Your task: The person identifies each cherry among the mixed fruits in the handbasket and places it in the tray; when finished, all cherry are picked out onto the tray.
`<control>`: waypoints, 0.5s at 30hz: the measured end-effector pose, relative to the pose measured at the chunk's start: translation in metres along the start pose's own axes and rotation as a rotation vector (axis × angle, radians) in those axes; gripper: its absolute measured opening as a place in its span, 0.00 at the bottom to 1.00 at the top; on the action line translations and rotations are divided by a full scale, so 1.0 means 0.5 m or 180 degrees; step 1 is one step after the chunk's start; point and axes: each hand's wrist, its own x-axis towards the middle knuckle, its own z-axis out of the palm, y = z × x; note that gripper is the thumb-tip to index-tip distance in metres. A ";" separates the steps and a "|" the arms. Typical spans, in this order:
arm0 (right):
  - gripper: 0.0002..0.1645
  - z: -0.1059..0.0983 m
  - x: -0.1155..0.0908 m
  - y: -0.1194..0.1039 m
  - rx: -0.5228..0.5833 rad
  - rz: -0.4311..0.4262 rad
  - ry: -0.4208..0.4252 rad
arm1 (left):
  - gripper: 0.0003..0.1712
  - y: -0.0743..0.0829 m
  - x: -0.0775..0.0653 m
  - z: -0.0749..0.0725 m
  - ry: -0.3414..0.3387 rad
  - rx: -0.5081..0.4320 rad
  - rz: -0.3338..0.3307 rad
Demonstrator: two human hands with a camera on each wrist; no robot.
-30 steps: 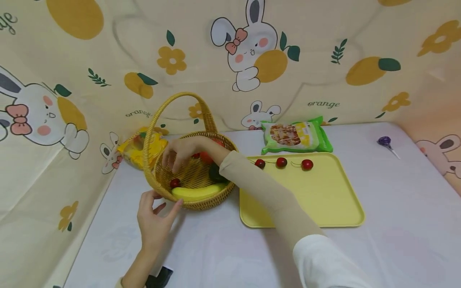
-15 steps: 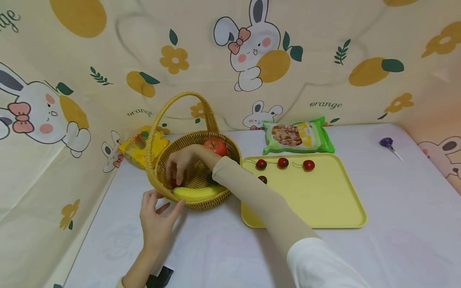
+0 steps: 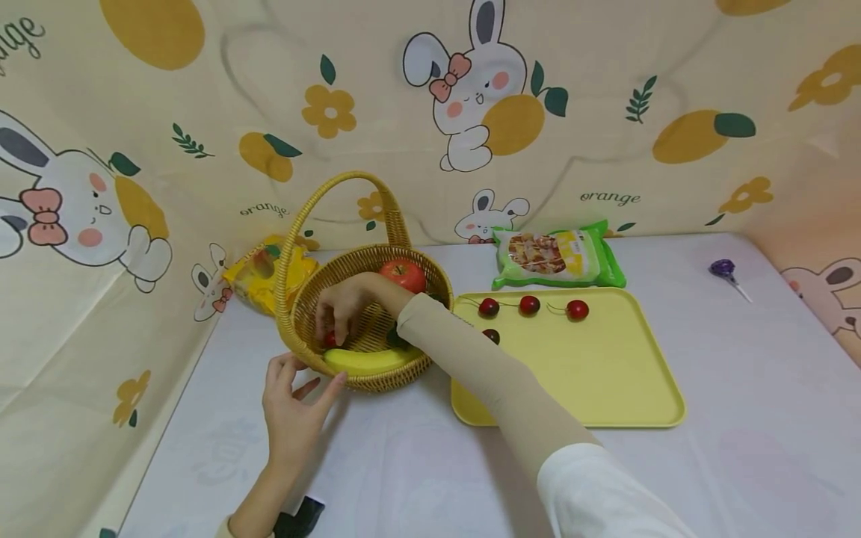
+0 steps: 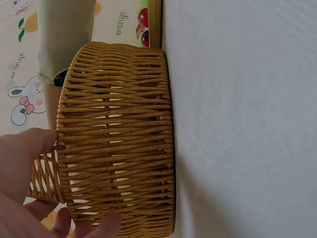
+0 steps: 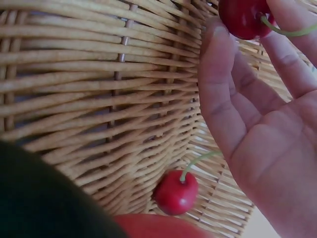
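In the head view, my right hand reaches down into a wicker basket with a tall arched handle. The right wrist view shows its thumb and fingers closing around a red cherry with a green stem. Another cherry lies deeper in the basket. Beside them sit a red apple, a yellow banana along the near wall, and a dark green rounded thing, partly behind my forearm. My left hand grips the basket's near-left rim at the handle base, thumb and fingers on its outside.
Right of the basket, a yellow tray carries several stemmed cherries near its far side. Behind it lies a green snack bag. A yellow bag stands left of the basket, and a purple lollipop lies far right.
My right hand has moved toward the near-left side of the basket and lowered its fingers onto the cherry there, uncovering the apple. My left hand keeps its hold on the rim.
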 end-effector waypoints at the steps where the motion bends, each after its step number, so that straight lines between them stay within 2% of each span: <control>1: 0.20 -0.002 -0.001 0.001 -0.0044 -0.0048 0.0036 | 0.23 0.000 0.001 0.000 -0.0010 -0.0015 -0.0019; 3: 0.19 -0.008 -0.007 0.001 -0.0027 -0.0169 0.0137 | 0.23 -0.005 0.000 -0.001 -0.0023 -0.0020 -0.0032; 6: 0.19 -0.019 -0.029 0.001 0.0017 -0.0493 0.0379 | 0.24 -0.032 -0.004 0.001 -0.0036 -0.0025 -0.0073; 8: 0.19 -0.027 -0.058 0.001 0.0020 -0.0765 0.0553 | 0.24 -0.023 -0.005 0.002 -0.0019 -0.0018 -0.0094; 11: 0.20 -0.036 -0.121 0.006 -0.0083 -0.1208 0.0889 | 0.23 0.004 -0.004 0.001 -0.0008 -0.0012 -0.0101; 15: 0.20 -0.029 -0.239 0.036 0.0079 -0.1596 0.1398 | 0.22 0.040 -0.001 -0.003 -0.0026 0.0021 -0.0083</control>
